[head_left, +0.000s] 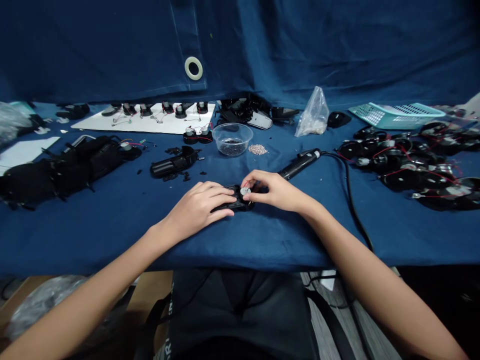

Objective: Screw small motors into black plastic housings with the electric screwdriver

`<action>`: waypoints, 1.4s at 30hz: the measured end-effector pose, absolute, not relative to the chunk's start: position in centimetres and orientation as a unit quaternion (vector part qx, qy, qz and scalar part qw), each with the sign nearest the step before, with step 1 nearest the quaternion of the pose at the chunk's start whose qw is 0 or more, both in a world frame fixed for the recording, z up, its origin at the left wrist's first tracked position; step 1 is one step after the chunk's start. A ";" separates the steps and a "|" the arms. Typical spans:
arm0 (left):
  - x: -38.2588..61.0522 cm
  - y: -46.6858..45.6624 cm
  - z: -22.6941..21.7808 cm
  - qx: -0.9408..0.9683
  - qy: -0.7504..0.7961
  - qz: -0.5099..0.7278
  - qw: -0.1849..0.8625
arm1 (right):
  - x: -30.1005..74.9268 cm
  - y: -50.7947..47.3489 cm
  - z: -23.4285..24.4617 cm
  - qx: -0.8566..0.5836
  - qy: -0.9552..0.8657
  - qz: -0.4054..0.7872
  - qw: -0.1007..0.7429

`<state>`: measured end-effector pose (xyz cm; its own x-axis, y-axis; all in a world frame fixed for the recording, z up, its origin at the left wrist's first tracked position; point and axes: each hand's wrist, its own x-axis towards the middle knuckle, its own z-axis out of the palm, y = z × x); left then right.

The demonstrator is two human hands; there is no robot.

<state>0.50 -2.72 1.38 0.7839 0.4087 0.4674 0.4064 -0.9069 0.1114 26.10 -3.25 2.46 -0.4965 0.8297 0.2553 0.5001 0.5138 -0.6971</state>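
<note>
A black plastic housing [243, 206] lies on the blue cloth in front of me. My left hand [200, 206] holds it from the left, fingers across its top and thumb along the near side. Over its right part, my right hand [273, 191] pinches a small round silver motor [245, 191] between thumb and fingers; a bit of red wire shows by the fingertips. Whether the motor is seated in the housing or just touching it, I cannot tell. Just beyond my right hand lies a black electric screwdriver [300, 164] with its cord running right.
Beyond my hands are a clear bowl [233, 132] of dark screws, a pile of small metal screws [258, 149] and a black shell [174, 162]. Wired black parts [408, 160] crowd the right, near a teal basket [397, 114]. A white board [150, 124] holds several motor assemblies.
</note>
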 end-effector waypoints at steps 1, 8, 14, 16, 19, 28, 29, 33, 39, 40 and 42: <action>0.5 -2.7 1.4 0.945 0.214 0.247 0.001 | 26.1 -3.3 2.5 -0.406 -0.819 0.278 0.294; 0.7 -2.6 1.7 0.947 0.207 0.244 -0.006 | 26.2 -3.2 2.5 -0.408 -0.824 0.267 0.288; 0.8 -2.7 1.6 0.949 0.210 0.237 -0.007 | 26.1 -3.3 2.6 -0.407 -0.824 0.269 0.288; 0.9 -2.7 1.5 0.948 0.210 0.238 -0.007 | 26.1 -3.3 2.4 -0.406 -0.826 0.264 0.288; 0.8 -2.7 1.4 0.948 0.210 0.238 -0.009 | 26.2 -3.2 2.1 -0.410 -0.823 0.260 0.295; 0.7 -2.5 1.4 0.950 0.201 0.237 -0.014 | 26.0 -3.3 1.8 -0.417 -0.844 0.252 0.225; 0.7 -2.4 1.3 0.951 0.201 0.236 -0.012 | 25.9 -3.3 1.8 -0.417 -0.845 0.247 0.224; 0.6 -2.4 1.2 0.952 0.204 0.228 -0.006 | 25.8 -3.3 2.0 -0.412 -0.855 0.230 0.215; 0.5 -2.5 1.2 0.950 0.209 0.233 0.009 | 25.9 -3.4 1.8 -0.421 -0.850 0.235 0.213; 0.5 -2.5 1.1 0.949 0.209 0.235 0.015 | 25.8 -3.4 1.8 -0.421 -0.848 0.240 0.215; 0.5 -2.5 1.1 0.947 0.209 0.242 0.028 | 25.8 -3.4 1.6 -0.418 -0.845 0.249 0.220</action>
